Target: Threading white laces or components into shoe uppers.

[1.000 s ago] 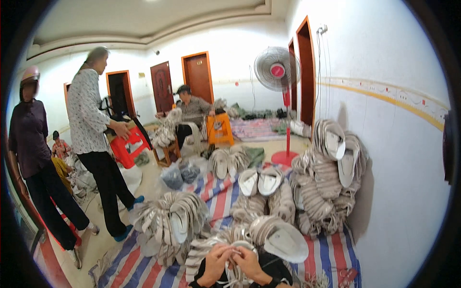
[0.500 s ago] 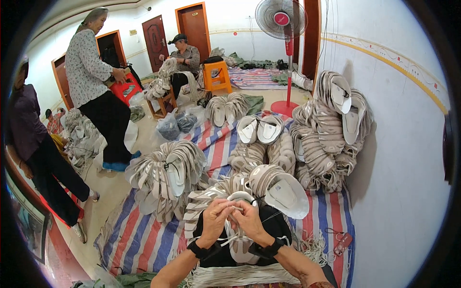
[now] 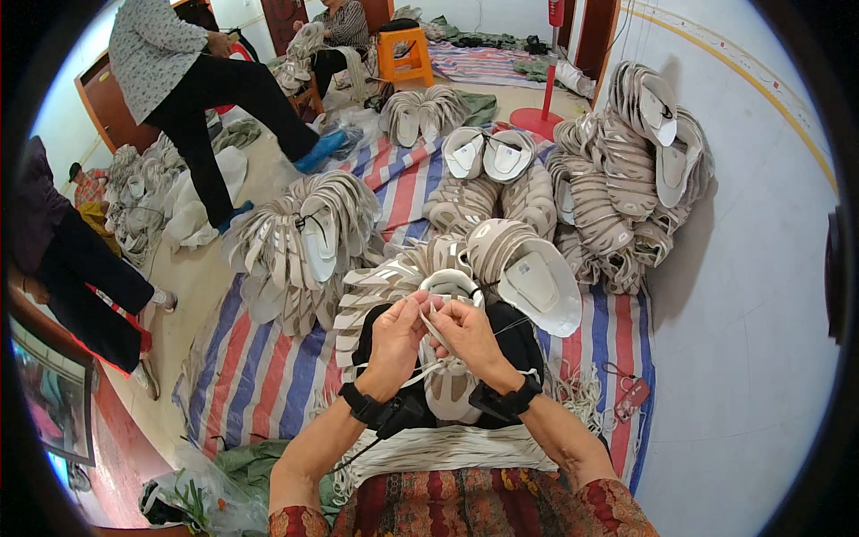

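Pinching a white lace [image 3: 436, 336] between both hands, above a beige shoe upper [image 3: 452, 396].
In the head view, the left hand [image 3: 394, 345] and right hand [image 3: 471, 338] meet fingertip to fingertip, thumbs and forefingers closed on the lace; which finger bears on which strand is too small to tell. The lace is held in front of the person's body, its loose strands hanging just below the fingers, over the shoe upper between the forearms. A bundle of white laces [image 3: 456, 453] lies across the lap, nearer the body. A stack of shoe uppers [image 3: 539, 282] leans just beyond the right hand, and another pile [image 3: 300, 237] stands farther off to the left, on a striped sheet [image 3: 246, 389]. At far left, a person in a spotted shirt [image 3: 161, 49] has one blue-covered foot raised.
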Demonstrator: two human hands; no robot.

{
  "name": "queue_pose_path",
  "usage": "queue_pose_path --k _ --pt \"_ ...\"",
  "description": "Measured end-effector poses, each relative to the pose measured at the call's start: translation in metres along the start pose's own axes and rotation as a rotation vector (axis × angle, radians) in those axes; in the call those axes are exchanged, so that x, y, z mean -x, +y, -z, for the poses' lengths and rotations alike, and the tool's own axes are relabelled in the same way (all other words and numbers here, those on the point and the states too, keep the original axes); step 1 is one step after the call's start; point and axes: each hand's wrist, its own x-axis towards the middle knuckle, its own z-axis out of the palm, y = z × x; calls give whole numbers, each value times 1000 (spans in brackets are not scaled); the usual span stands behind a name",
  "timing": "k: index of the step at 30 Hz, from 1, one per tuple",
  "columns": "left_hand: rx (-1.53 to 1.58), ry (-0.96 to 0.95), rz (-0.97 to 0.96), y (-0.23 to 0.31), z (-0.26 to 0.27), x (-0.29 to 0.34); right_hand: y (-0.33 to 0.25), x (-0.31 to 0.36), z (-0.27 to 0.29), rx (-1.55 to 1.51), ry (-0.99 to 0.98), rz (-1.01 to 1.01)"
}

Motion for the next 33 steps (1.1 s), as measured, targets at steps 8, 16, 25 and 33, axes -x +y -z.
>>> queue_pose_path --k 8,16,25,33 --pt "-49 24 1 -7 6 2 3 0 4 80 -65 -8" --pt "-131 61 -87 -4 3 1 2 -4 5 94 -128 -35" --pt "-297 82 -204 -10 8 1 8 -2 0 188 -74 -14" --pt "-376 121 -197 -6 12 -5 8 2 3 42 -104 -43"
